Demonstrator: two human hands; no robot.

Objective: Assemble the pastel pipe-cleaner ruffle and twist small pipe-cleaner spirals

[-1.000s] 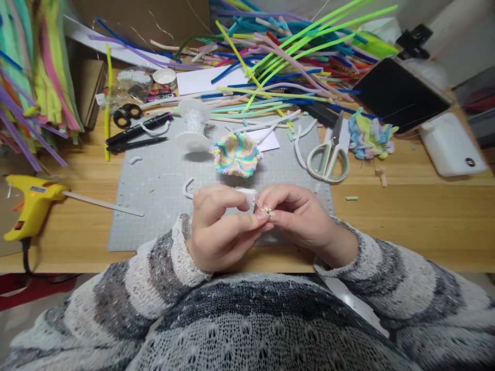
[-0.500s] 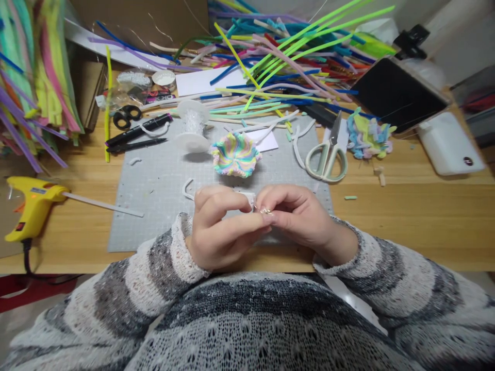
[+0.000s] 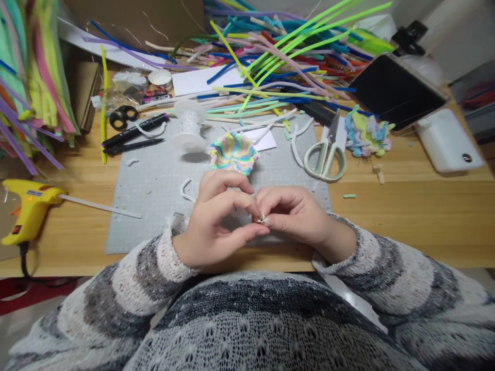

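Close to my body, above the front of a grey cutting mat (image 3: pixel 127 221), both hands meet at a small shiny metallic piece (image 3: pixel 262 219) with thin prongs. My right hand (image 3: pixel 299 214) pinches it between thumb and forefinger. The thumb and fingers of my left hand (image 3: pixel 218 219) close in on it from the other side; their exact contact is hard to see. Just beyond my fingers stands a fluted pastel flower cup (image 3: pixel 233 153) made of pipe cleaners. A bent white pipe cleaner (image 3: pixel 186 190) lies beside my left hand.
Scissors (image 3: pixel 326 154) lie to the right, near a pastel pipe-cleaner bundle (image 3: pixel 369 131). A spool of clear thread (image 3: pixel 189 126) stands behind the flower. On the left are a yellow glue gun (image 3: pixel 31 208) and black markers (image 3: pixel 135 131). Loose pipe cleaners (image 3: pixel 270 62) pile up at the back.
My left thumb has dropped lower and its fingers have risen, so the metallic piece shows more plainly. My right hand keeps its pinch, almost still. The view has shifted slightly.
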